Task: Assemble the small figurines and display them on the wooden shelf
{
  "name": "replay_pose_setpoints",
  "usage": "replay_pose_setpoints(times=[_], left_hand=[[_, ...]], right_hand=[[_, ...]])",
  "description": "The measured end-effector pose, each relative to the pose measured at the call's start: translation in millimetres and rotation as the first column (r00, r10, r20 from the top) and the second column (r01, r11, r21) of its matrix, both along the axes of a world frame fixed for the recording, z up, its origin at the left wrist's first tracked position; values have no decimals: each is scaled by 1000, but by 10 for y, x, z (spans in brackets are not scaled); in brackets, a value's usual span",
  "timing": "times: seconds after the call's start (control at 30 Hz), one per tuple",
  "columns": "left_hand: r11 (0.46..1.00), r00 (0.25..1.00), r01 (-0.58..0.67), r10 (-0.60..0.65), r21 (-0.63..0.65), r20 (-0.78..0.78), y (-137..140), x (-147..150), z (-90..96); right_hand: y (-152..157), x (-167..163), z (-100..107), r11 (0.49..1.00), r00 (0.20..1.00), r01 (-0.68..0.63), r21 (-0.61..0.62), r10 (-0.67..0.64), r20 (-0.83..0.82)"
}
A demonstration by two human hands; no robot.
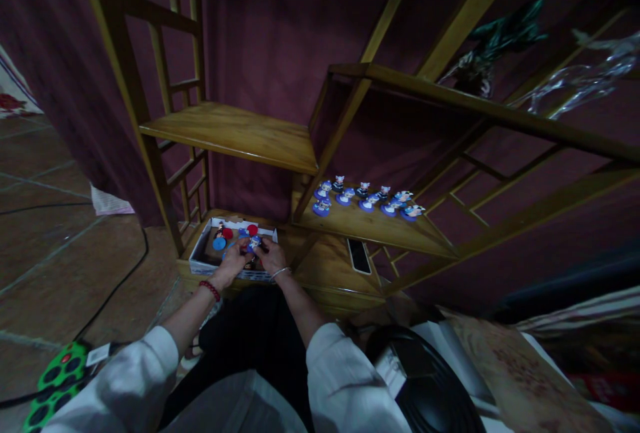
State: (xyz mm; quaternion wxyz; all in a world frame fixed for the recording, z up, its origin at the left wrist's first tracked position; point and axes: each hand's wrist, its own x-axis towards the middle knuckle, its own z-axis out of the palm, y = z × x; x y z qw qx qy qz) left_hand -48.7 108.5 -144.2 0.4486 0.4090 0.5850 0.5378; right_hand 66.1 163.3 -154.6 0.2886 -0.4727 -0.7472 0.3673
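In the head view, just left of the lower centre, the left hand [235, 261] and right hand [271, 258] hold a small figure [255, 243] between them, fingers closed on its sides, probably to steady so little a piece. It is over an open box [199, 267], whose walls presumably keep the loose pieces [219, 243] together. Right of centre, other figures [370, 203] stand upright on a shelf [340, 225], perhaps grouped for display (a phone [359, 256] lies below them).

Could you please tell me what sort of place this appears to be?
Probably a room in a home, though a small shop is possible: a wooden display shelf holds small figurines, a purple curtain hangs behind it, and there is a tiled floor.
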Motion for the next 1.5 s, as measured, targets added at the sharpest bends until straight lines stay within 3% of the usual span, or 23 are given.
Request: replay_pose_setpoints(times=[0.3,0.77,1.27,1.5], left_hand=[[996,997,68,-70,60,34,7,55,-72],[974,979,143,-113,176,-171,-62,239,74],[932,961,256,-215,259,-176,-154,614,417],[895,938,346,-318,282,-142,-180,794,614]], right_hand=[[-76,136,122,1000,998,6,28,-4,-62],[-304,526,399,1000,985,2,11,0,-170],[-446,1051,762,981,930,-165,-100,121,-346],[-447,1297,891,981,908,-173,-88,124,-399]])
